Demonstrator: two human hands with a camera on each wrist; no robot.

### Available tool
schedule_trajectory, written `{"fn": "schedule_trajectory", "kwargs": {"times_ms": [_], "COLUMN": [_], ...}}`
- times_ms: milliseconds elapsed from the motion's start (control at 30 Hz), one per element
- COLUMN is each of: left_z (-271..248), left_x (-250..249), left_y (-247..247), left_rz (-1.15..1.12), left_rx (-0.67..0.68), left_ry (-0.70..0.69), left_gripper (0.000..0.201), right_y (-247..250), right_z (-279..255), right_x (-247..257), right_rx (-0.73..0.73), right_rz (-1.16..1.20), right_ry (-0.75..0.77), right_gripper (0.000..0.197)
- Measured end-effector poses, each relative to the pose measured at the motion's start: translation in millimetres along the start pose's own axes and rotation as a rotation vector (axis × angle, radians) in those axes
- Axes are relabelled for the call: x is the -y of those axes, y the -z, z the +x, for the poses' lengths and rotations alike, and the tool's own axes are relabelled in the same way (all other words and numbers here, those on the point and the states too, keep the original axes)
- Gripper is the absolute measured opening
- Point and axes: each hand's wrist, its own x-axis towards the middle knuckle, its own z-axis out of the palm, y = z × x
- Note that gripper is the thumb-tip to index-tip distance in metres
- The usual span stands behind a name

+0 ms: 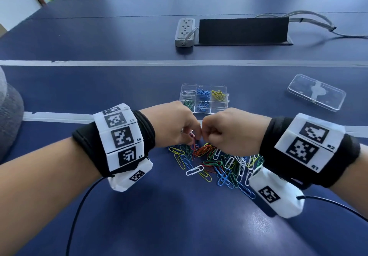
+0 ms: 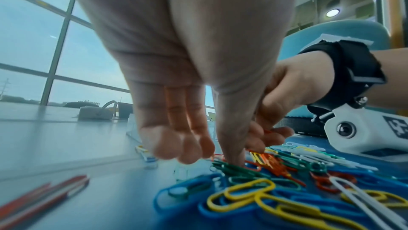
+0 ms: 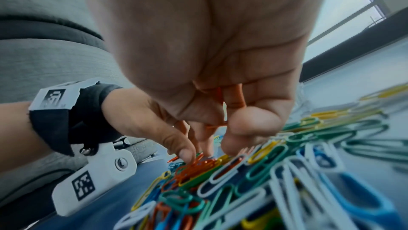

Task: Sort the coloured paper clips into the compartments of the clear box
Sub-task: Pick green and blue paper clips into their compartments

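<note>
Coloured wire paper clips [image 1: 217, 164] heap directly beneath both hands; right hand [image 1: 229, 130] pinches orange ones; left hand [image 1: 175, 124] pinches a red one; clear compartmented box [image 1: 204, 98] lies just beyond.

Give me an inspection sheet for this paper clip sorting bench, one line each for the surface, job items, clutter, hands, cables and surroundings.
Surface: blue table with pale tape lines.
Job items: clear box, open, six compartments; white, blue and yellow clips in the far row, green and blue in the near row, the near right one looks empty. Loose pile of mixed clips in front of it.
Clutter: clear lid to the right; black stand.
Hands: left hand reaches into the pile; right hand holds orange clips.
Cables: power strip; grey cords far right; black wrist leads.
Surroundings: windows, blue chair.
</note>
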Motion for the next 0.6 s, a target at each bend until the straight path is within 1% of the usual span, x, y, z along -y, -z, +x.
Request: {"fn": "schedule_trajectory", "kwargs": {"times_ms": [100,133,200,233,300,400,500,600], "left_z": [1.4,1.5,1.5,1.2,-0.6,-6.7,-14.6,-21.4], "left_x": [2.3,2.6,3.3,3.9,5.6,6.3,10.4,21.3], "left_y": [-0.6,-1.0,-1.2,-1.0,0.8,6.7,12.6,14.9], "left_rz": [0.004,0.002,0.003,0.002,-0.027,-0.123,-0.264,-0.408], "left_rx": [-0.029,-0.03,-0.027,-0.031,-0.055,-0.122,-0.145,-0.128], "left_ry": [-0.012,-0.014,-0.009,-0.003,0.008,0.04,0.094,0.139], "left_gripper": [0.013,0.011,0.009,0.009,0.008,0.001,0.005,0.013], "right_y": [-2.8,-3.8,-6.2,-7.4,-7.7,-6.4,-0.7,4.8], "right_z": [0.1,-0.1,-0.1,0.6,1.9,3.5,2.5,2.5], "right_x": [1.6,1.8,2.2,2.4,2.5,0.1,-2.2,-6.2], "right_rx": [-0.003,-0.008,-0.007,-0.008,-0.024,-0.046,-0.051,-0.03], "right_rz": [0.046,0.042,-0.016,-0.045,-0.056,-0.033,0.032,0.155], "right_ry": [0.004,0.022,0.06,0.077,0.101,0.108,0.066,0.014], "right_gripper": [0.006,0.006,0.019,0.022,0.018,0.01,0.005,0.004]}}
